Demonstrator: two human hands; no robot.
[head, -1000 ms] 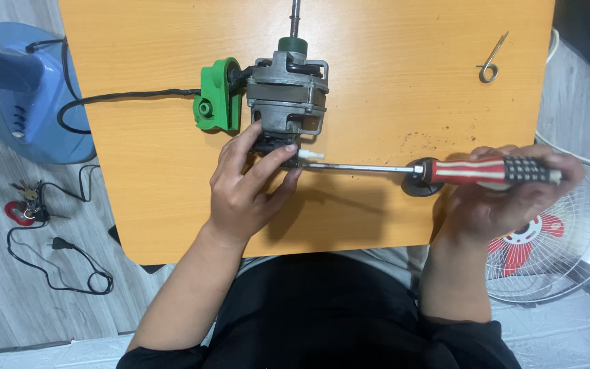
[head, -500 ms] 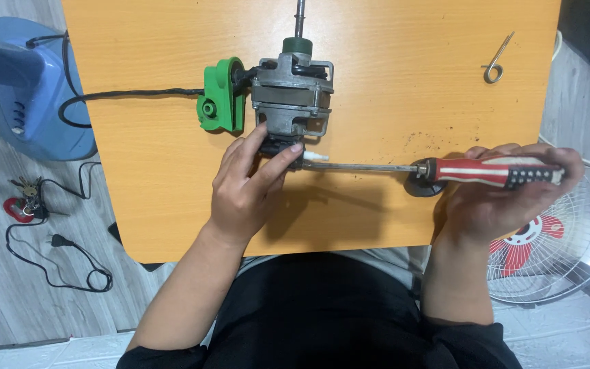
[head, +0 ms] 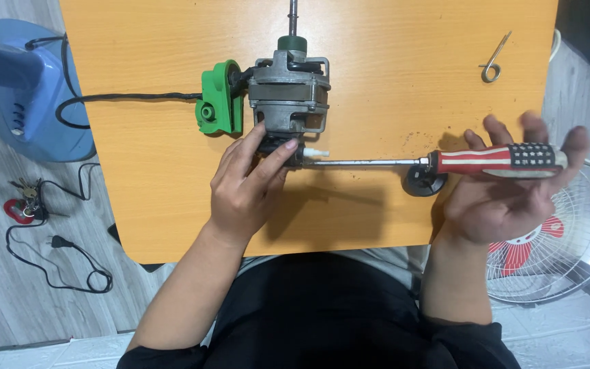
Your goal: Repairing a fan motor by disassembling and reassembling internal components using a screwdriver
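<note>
While the left hand (head: 247, 184) clamps the fan motor (head: 288, 96) at mid-table, the right hand (head: 507, 188) lies open, cradling the screwdriver (head: 493, 158). Fastener work is apparently underway; the next turn calls for regripping the handle, tip kept seated.

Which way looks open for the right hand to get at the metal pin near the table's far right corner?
Probably straight ahead: bare tabletop separates the right hand from the metal pin, though it holds the screwdriver.
</note>
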